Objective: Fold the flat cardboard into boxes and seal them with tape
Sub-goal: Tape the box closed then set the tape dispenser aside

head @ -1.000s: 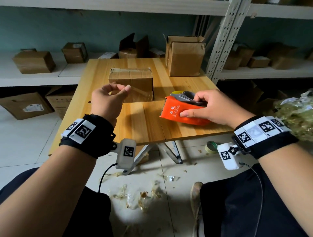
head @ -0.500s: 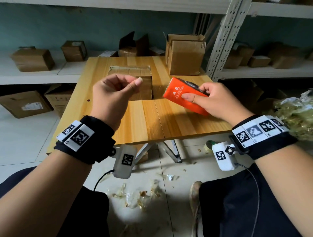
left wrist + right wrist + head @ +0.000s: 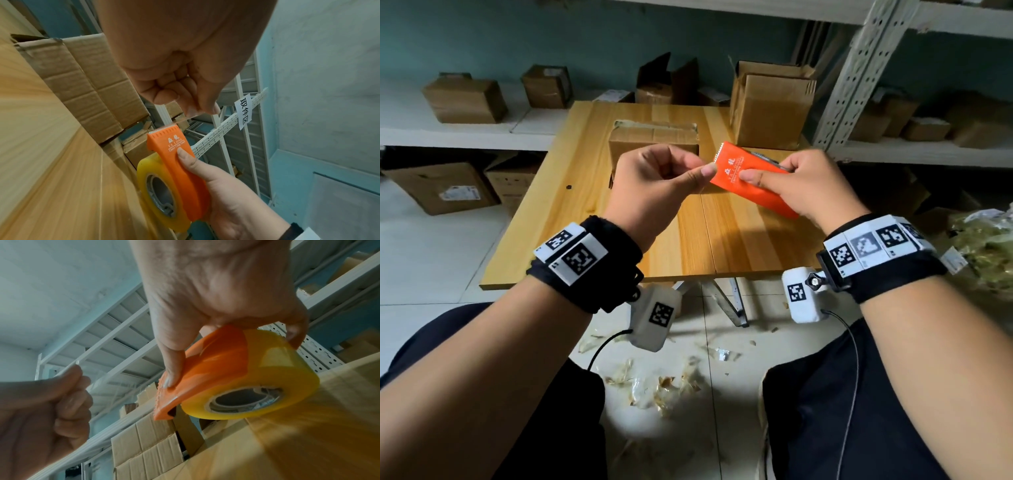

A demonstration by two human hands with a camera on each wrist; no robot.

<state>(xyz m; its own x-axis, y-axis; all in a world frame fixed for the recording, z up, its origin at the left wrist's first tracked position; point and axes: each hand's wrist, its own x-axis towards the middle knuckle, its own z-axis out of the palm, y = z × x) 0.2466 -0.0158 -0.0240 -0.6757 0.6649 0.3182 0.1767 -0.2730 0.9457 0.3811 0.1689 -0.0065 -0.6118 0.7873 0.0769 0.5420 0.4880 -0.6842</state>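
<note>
Boxes (image 3: 770, 106) crowd wooden table (image 3: 688, 240), white shelves (image 3: 465, 135).

Your left hand (image 3: 654, 178) and right hand (image 3: 811, 186) are raised close together in front of you, forearms converging. The left pinches thumb against curled forefinger; the right's thumb lies flat, fingers wrapped. Both wrists wear black marker-tagged bands.

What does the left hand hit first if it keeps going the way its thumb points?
Probably the orange tape dispenser in the right hand: the left hand pinches the tape end just short of its toothed edge. Depth is unclear.
</note>
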